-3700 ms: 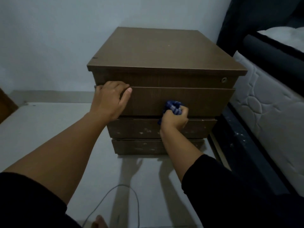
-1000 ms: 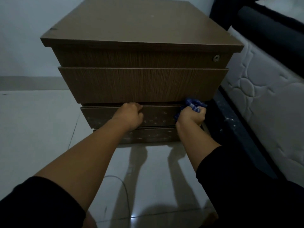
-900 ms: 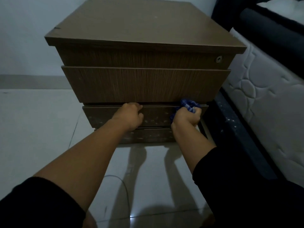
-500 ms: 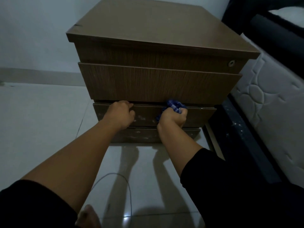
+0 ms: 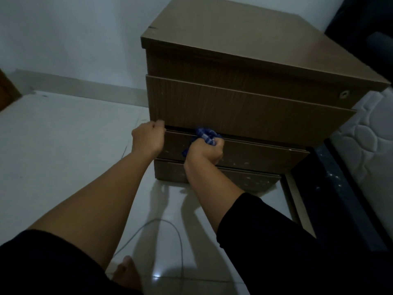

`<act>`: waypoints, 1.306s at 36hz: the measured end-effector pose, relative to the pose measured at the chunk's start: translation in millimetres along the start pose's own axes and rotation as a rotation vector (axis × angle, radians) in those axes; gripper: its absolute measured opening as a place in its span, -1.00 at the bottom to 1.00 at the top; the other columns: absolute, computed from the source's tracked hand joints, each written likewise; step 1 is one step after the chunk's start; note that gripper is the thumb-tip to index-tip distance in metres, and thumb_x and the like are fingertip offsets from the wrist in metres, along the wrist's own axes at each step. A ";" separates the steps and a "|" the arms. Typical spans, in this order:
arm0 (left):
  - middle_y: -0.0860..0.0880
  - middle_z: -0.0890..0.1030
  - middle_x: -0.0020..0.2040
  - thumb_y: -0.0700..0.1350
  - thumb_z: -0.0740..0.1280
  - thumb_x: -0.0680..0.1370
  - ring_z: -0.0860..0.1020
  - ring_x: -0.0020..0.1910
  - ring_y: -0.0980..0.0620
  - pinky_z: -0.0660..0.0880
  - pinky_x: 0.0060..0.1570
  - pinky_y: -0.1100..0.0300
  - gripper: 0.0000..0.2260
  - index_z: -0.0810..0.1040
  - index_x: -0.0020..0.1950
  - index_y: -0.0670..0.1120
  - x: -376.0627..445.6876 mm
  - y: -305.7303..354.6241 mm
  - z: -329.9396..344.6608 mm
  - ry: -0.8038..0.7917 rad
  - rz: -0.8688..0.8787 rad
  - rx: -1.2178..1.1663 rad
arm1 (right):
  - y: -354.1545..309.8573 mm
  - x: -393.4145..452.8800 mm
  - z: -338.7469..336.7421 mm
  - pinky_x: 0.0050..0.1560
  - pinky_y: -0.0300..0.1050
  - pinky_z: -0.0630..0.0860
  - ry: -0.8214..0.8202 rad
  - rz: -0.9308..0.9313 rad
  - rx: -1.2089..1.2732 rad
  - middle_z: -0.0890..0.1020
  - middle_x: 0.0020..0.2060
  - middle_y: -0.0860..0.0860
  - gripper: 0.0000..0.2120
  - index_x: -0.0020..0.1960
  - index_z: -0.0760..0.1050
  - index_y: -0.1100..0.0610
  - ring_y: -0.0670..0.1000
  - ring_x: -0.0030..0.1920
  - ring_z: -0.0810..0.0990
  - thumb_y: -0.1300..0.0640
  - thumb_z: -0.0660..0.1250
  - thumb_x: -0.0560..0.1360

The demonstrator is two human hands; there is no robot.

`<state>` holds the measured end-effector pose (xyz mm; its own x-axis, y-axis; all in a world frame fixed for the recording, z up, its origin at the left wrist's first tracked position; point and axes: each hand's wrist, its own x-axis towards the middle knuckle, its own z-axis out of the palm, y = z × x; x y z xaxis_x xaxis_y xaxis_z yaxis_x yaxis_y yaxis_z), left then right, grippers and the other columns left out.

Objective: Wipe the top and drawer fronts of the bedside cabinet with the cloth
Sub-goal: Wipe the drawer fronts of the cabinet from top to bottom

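The brown bedside cabinet (image 5: 251,52) stands on the floor with its drawer fronts facing me. My right hand (image 5: 205,150) is bunched around a blue cloth (image 5: 207,135) and presses it against the spotted middle drawer front (image 5: 261,153), near its upper left part. My left hand (image 5: 148,139) rests curled at the left end of that same drawer, with its fingertips at the lower left corner of the big upper drawer front (image 5: 234,107). The lowest drawer front (image 5: 244,177) shows pale spots.
A bed with a white quilted mattress (image 5: 368,150) and a dark frame (image 5: 331,188) stands close on the right. A thin cable (image 5: 170,226) loops over the pale tiled floor below my arms. My bare foot (image 5: 127,273) shows at the bottom. A white wall is behind.
My right hand has slid the cloth leftwards along the middle drawer front, from its right end to near its left. The left hand has shifted to the drawer's left end. My view has swung left.
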<state>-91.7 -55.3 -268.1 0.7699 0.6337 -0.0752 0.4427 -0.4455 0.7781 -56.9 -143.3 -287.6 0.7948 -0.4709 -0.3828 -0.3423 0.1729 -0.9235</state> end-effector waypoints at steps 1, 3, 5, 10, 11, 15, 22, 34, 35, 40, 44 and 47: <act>-0.17 0.55 0.02 -0.06 0.03 0.64 0.48 0.02 -0.14 0.25 -0.03 0.17 -0.62 0.57 0.09 -0.25 3.2 -2.2 -2.9 0.023 -0.023 -0.042 | 2.1 -5.7 5.0 -0.06 -0.09 0.52 -0.015 0.006 -0.005 0.55 0.14 0.14 -0.73 0.04 0.49 0.04 0.19 0.05 0.60 0.33 0.21 0.44; -0.15 0.54 0.10 0.04 0.03 0.62 0.48 0.03 -0.11 0.29 -0.04 0.11 -0.62 0.49 0.17 -0.18 7.3 -6.2 -9.3 0.044 -0.103 -0.159 | 6.4 -18.8 15.7 -0.06 -0.11 0.52 -0.052 0.018 -0.011 0.55 0.13 0.14 -0.73 0.03 0.49 0.04 0.19 0.05 0.60 0.34 0.22 0.43; -0.14 0.55 0.16 0.11 0.05 0.58 0.53 0.10 -0.13 0.39 0.02 0.06 -0.62 0.43 0.18 -0.13 11.6 -11.2 -16.0 0.027 -0.141 -0.276 | 13.0 -34.2 29.9 -0.02 -0.04 0.58 -0.090 0.024 -0.015 0.56 0.11 0.16 -0.74 -0.02 0.50 0.03 0.20 0.02 0.61 0.33 0.22 0.42; -0.18 0.55 0.22 0.16 0.04 0.56 0.51 0.15 -0.15 0.36 0.07 0.05 -0.58 0.41 0.23 -0.09 16.6 -12.2 -23.2 -0.046 -0.171 -0.344 | 23.1 -59.1 51.3 -0.11 -0.15 0.52 -0.168 0.000 -0.018 0.57 0.09 0.18 -0.72 0.02 0.54 0.07 0.20 0.01 0.61 0.34 0.26 0.39; -0.17 0.55 0.23 0.16 0.04 0.57 0.49 0.14 -0.14 0.32 0.05 0.07 -0.57 0.41 0.26 -0.09 19.0 -13.0 -24.5 -0.058 -0.178 -0.344 | 24.7 -61.8 53.7 -0.13 -0.18 0.47 -0.172 -0.014 -0.029 0.57 0.09 0.18 -0.73 0.02 0.54 0.08 0.19 0.01 0.60 0.33 0.26 0.39; -0.18 0.51 0.30 0.19 0.01 0.59 0.48 0.23 -0.14 0.30 0.10 0.10 -0.51 0.41 0.36 -0.07 23.7 -14.4 -29.8 -0.103 -0.169 -0.334 | 29.0 -68.0 55.5 -0.13 -0.22 0.40 -0.224 -0.018 -0.031 0.56 0.10 0.18 -0.74 0.05 0.55 0.11 0.16 0.02 0.58 0.33 0.26 0.41; -0.18 0.47 0.33 0.15 -0.01 0.61 0.44 0.28 -0.15 0.29 0.18 0.10 -0.53 0.42 0.35 -0.09 15.1 -6.9 -30.4 -0.071 -0.151 -0.304 | 20.5 -69.0 42.4 -0.12 -0.12 0.47 -0.383 0.030 -0.066 0.55 -0.17 0.13 -0.81 -0.06 0.58 0.19 0.08 -0.12 0.55 0.30 0.20 0.47; -0.21 0.43 0.37 -0.04 0.13 0.61 0.47 0.26 -0.21 0.41 0.07 0.07 -0.55 0.20 0.48 -0.16 -22.8 17.1 -2.8 -0.008 -0.103 -0.111 | 12.2 6.9 -42.0 -0.05 -0.05 0.51 -0.237 0.188 -0.189 0.59 0.03 0.17 -0.77 0.11 0.52 0.05 0.16 0.00 0.57 0.25 0.18 0.54; -0.21 0.40 0.40 -0.06 0.14 0.60 0.44 0.30 -0.23 0.42 0.16 0.04 -0.52 0.16 0.49 -0.16 -24.9 19.0 2.0 -0.014 -0.108 -0.111 | 9.0 16.6 -54.8 -0.08 -0.05 0.49 -0.173 0.218 -0.136 0.58 -0.07 0.16 -0.79 0.10 0.50 0.08 0.14 -0.08 0.55 0.25 0.16 0.56; -0.21 0.25 0.50 -0.06 0.18 0.59 0.29 0.44 -0.25 0.26 0.40 -0.03 -0.42 0.06 0.54 -0.20 -31.4 30.4 27.4 -0.040 -0.167 -0.104 | -1.7 70.8 -106.9 -0.25 -0.09 0.41 0.173 0.194 0.105 0.53 -0.22 0.17 -0.80 -0.18 0.35 0.08 0.13 -0.24 0.50 0.31 0.08 0.53; -0.21 0.19 0.54 -0.02 0.15 0.60 0.23 0.48 -0.25 0.22 0.45 -0.10 -0.35 -0.11 0.57 -0.16 -34.4 37.9 43.7 -0.071 -0.253 -0.126 | -16.1 105.1 -142.8 -0.15 -0.14 0.38 0.198 0.097 0.146 0.49 -0.06 0.11 -0.75 0.12 0.46 0.07 0.02 -0.22 0.45 0.29 0.13 0.53; -0.21 0.16 0.55 -0.02 0.11 0.61 0.20 0.50 -0.24 0.18 0.46 -0.09 -0.35 -0.17 0.57 -0.16 -33.9 41.6 54.1 -0.091 -0.266 -0.146 | -27.2 125.1 -161.3 -0.06 -0.17 0.39 0.104 0.039 0.062 0.42 -0.06 -0.03 -0.57 0.39 0.27 0.07 -0.08 -0.30 0.43 0.22 0.15 0.53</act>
<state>-74.5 -129.5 -266.9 0.6769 0.6539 -0.3379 0.5683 -0.1726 0.8045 -29.0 -346.4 -306.5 0.7239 -0.5498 -0.4167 -0.3375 0.2446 -0.9090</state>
